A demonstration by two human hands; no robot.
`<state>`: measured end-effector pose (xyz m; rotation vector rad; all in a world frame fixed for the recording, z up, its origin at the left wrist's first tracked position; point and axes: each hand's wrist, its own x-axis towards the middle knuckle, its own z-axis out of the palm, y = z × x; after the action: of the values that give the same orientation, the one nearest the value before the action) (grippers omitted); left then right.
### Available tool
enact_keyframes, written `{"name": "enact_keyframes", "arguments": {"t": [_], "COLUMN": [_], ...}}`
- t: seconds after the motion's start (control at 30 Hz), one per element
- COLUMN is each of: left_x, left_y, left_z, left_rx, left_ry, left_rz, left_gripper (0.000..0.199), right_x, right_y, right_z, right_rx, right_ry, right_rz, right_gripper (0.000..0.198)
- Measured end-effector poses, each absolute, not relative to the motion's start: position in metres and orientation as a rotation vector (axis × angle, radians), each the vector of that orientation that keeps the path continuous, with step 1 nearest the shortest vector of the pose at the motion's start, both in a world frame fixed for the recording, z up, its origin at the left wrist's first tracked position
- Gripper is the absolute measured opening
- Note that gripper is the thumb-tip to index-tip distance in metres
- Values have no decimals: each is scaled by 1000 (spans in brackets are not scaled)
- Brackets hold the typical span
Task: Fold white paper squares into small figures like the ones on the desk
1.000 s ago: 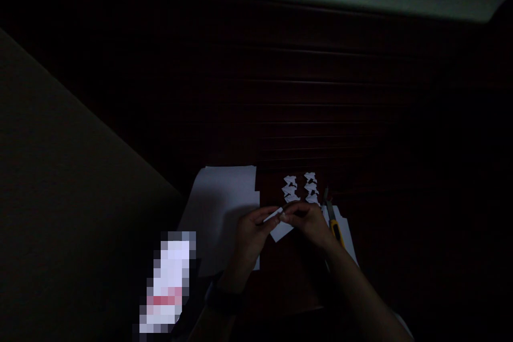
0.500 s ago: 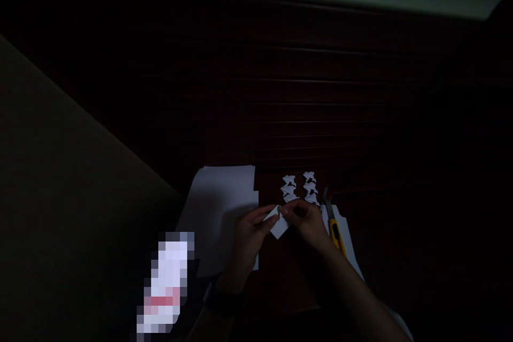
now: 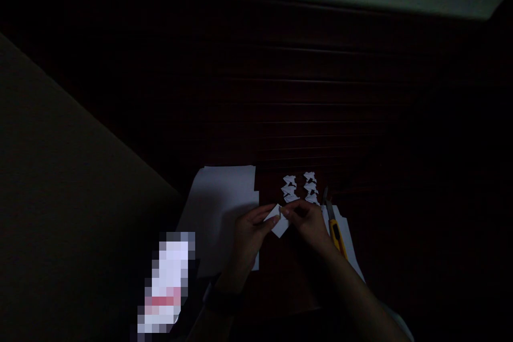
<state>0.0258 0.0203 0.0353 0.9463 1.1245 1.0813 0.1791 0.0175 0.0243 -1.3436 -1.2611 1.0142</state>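
Observation:
A small folded piece of white paper [image 3: 280, 228] is held between my two hands, one corner pointing down toward me. My left hand [image 3: 249, 231] pinches its left side, thumb on top and fingers behind. On the upper right edge, the thumb and fingertips of my right hand [image 3: 308, 220] press the paper close to the left thumb. Just beyond my hands lie several small folded paper figures [image 3: 289, 190] in two short columns; the nearest ones are partly hidden by my right hand.
Large white paper sheets [image 3: 224, 192] lie to the left, partly under my left forearm. On the right, a yellow utility knife [image 3: 335, 232] rests on more white paper [image 3: 352, 251]. A bright pixelated object [image 3: 170, 272] is at lower left. The dark slatted surface [image 3: 280, 80] rises behind.
The folded paper has shifted and turned very slightly between my fingers. Both hands keep almost the same pinch and place.

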Motion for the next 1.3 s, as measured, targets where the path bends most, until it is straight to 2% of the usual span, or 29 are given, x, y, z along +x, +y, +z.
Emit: {"name": "enact_keyframes", "arguments": {"t": [0.33, 0.47, 0.83, 1.17, 1.3], "left_x": [25, 25, 26, 27, 25], "left_y": [22, 21, 21, 19, 19], "left_z": [29, 30, 23, 24, 28], "left_rx": [1100, 1231, 1363, 1428, 1557], "left_ry": [1135, 1165, 1239, 1193, 1215], "left_rz": [1059, 1045, 1043, 1046, 1050], "left_gripper": [41, 36, 40, 32, 21], "right_x": [173, 172, 172, 173, 173], "right_y": [13, 12, 12, 15, 14], "right_z": [25, 25, 25, 21, 20], "right_rx": [-1416, -1426, -1410, -1315, -1308], "right_ry": [-1389, -1454, -1471, -1474, -1471], "right_rz": [804, 752, 809, 833, 859], "right_gripper": [10, 9, 9, 6, 8]}}
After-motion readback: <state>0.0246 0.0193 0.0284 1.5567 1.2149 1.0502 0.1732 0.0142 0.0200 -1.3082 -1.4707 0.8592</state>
